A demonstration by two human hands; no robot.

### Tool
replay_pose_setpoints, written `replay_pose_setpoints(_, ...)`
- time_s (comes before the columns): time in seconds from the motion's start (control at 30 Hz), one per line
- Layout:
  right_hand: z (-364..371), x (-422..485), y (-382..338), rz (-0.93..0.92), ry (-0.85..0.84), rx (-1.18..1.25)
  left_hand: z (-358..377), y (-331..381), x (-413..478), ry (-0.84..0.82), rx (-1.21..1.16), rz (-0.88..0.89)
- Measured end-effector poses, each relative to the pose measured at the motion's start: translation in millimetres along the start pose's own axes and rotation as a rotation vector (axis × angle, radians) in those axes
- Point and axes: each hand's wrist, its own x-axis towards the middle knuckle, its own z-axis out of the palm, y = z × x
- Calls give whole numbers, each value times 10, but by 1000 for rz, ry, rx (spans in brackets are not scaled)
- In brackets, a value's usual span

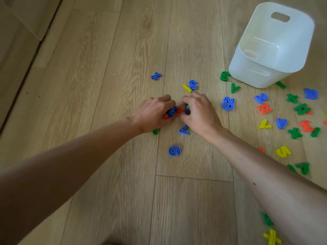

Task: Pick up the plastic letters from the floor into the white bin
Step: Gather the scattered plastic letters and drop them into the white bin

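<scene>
Letters (177, 111) sit in a small pile on the floor (106, 85), with the left hand (154, 113) and right hand (198, 110) curled around them, so some could slip out before reaching the far bin (251, 71).

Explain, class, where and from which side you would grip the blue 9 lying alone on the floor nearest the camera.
The blue 9 lies flat on the wooden floor, clear of other pieces. Probably best: come straight down from above and pinch across its round loop, thumb and finger on opposite outer edges. The loop is its widest, sturdiest part, and nothing crowds it. Both hands are busy with another cluster.
</scene>
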Motion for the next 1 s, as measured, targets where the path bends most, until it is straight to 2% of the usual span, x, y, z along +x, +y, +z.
replay_pose_setpoints(0.2,-73,-65,92,41,81,246,14,44,0,81,-173,-75)
replay_pose_setpoints(0.37,-297,-106,104,163,193,474,-47,259,180,265,-461,-273)
replay_pose_setpoints(0.5,-599,-63,224,290,299,597,-194,496,481,317,-824,-389)
replay_pose_setpoints(0.7,-1508,196,643,417,509,752,-576,1029,1455,320,-1127,-359)
replay_pose_setpoints(0.8,-1863,380,972,499,560,749,-700,1274,2047,279,-1168,-339)
replay_pose_setpoints(1.0,-1985,705,1484,647,408,691,-612,1440,2775,162,-1002,-477)
